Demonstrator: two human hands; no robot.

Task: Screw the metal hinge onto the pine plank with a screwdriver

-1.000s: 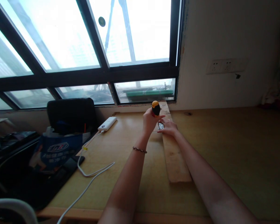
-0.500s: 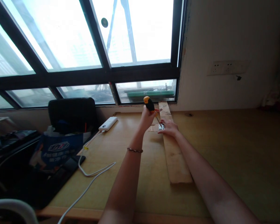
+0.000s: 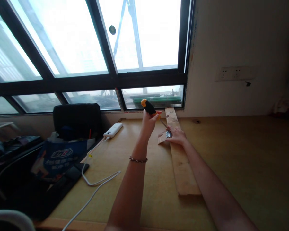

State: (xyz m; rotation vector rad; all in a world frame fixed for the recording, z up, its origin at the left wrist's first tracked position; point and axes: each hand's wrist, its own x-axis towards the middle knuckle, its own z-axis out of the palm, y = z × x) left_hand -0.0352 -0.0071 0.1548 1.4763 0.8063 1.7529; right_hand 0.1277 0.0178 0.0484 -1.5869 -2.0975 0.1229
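Observation:
My left hand (image 3: 149, 121) is closed around a screwdriver (image 3: 148, 106) with a black and yellow handle. The tool slants down to the right, its shaft reaching a small metal hinge (image 3: 168, 134). My right hand (image 3: 177, 136) pinches this hinge from the right side, thumb towards me. Beneath the hinge, a short thin piece of wood (image 3: 161, 138) sticks out to the left. Both lie over a long wooden board (image 3: 185, 173) that runs from the window side towards me. Exactly where the screwdriver's tip sits is too small to make out.
The board rests on a wooden table (image 3: 139, 179). A white power bank (image 3: 113, 130) with a white cable (image 3: 100, 183) lies to the left. Beyond the table's left edge are a black chair (image 3: 77, 118) and a blue bag (image 3: 60, 157). A window (image 3: 144, 78) borders the far side.
The screwdriver's handle has tipped further left, so the shaft slants more. The hinge and short wood piece have turned and appear tilted. The whole view has shifted slightly.

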